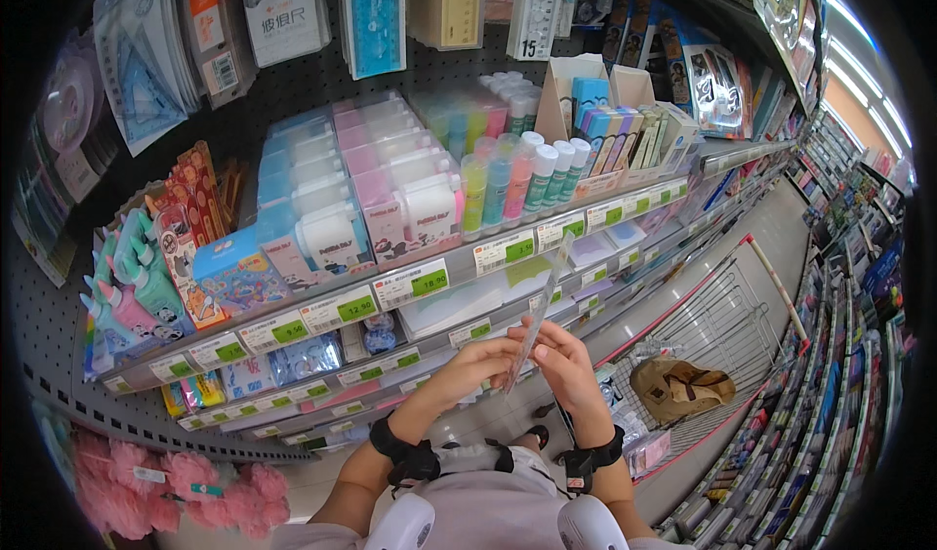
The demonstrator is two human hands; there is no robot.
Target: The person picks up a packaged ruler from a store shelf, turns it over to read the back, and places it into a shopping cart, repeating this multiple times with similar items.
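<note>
A long, thin, clear package (545, 297), turned nearly edge-on, stands tilted between my two hands. What it contains cannot be made out from this angle. My left hand (476, 367) grips its lower left side, and my right hand (569, 371) holds it from the right with the fingers behind it. Both hands are in front of a store shelf. Glue sticks (543, 173) stand upright on the upper shelf, beside boxed white correction-tape-like items (410, 220). Paper pads (457, 305) lie on the tier below, just behind my hands.
A wire shopping cart (721, 323) stands at my right, holding a brown cap (681, 389) and packaged goods. Packaged rulers (375, 19) and set squares (146, 74) hang overhead. Pink pom-pom-like bath puffs (139, 477) hang low at the left. Another stocked shelf (805, 418) lines the aisle's right side.
</note>
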